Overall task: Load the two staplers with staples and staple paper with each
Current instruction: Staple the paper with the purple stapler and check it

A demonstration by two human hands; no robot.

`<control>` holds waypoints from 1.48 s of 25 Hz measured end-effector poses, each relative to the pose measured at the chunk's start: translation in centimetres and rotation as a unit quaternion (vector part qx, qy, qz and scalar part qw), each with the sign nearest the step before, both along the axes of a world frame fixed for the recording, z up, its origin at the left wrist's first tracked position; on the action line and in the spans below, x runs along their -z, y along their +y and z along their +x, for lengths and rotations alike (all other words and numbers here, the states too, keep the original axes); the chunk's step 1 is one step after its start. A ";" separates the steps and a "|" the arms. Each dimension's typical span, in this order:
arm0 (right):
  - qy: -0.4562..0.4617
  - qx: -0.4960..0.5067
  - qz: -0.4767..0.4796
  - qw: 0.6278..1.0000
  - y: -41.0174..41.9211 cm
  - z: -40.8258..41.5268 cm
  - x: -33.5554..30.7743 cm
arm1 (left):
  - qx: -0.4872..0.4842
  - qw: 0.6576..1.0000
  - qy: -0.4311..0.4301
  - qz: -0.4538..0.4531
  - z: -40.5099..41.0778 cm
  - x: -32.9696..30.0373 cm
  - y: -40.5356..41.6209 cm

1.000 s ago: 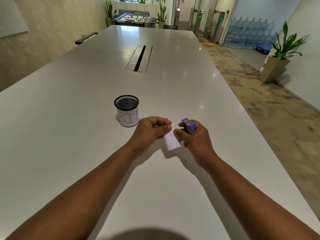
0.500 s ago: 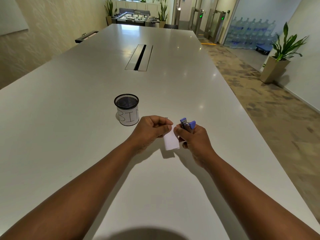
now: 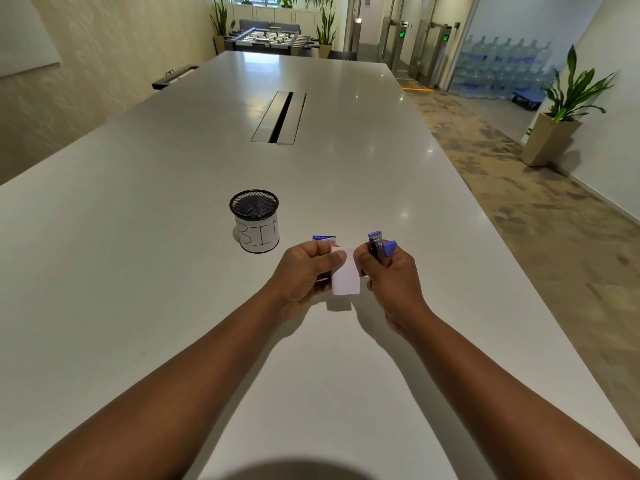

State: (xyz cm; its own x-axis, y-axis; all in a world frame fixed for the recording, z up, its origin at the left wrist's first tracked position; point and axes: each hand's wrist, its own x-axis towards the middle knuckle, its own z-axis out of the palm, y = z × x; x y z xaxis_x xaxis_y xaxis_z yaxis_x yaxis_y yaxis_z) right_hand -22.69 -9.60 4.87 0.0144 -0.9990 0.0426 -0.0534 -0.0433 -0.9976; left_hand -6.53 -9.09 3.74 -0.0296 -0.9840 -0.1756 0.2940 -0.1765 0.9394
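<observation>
My left hand [image 3: 304, 268] pinches a small white folded paper slip [image 3: 344, 271] between thumb and curled fingers. My right hand [image 3: 389, 271] grips a small purple-and-metal stapler [image 3: 379, 245], which rises above my knuckles, just right of the paper. A blue staple box [image 3: 323, 238] lies beyond my left fingertips.

Glossy table [image 3: 173, 271], black mesh cup [image 3: 254, 206]

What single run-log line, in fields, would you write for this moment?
left hand: pinches paper slip | right hand: grips purple stapler | staple box: on table | mesh cup: upright, labelled BIN
</observation>
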 end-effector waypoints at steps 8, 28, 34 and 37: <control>0.002 0.025 -0.011 1.000 0.3 0.4 0.3 | -0.070 0.997 0.005 0.029 -0.7 -0.1 0.2; -0.028 0.094 0.010 0.995 0.2 1.1 0.8 | -0.014 0.930 -0.348 -0.121 -0.2 1.3 0.7; -0.038 0.092 0.022 0.995 0.4 1.3 0.7 | -0.068 0.896 -0.418 -0.136 0.2 1.5 0.7; -0.033 0.098 0.023 0.994 0.4 1.1 0.7 | -0.058 0.913 -0.384 -0.128 0.7 1.4 0.5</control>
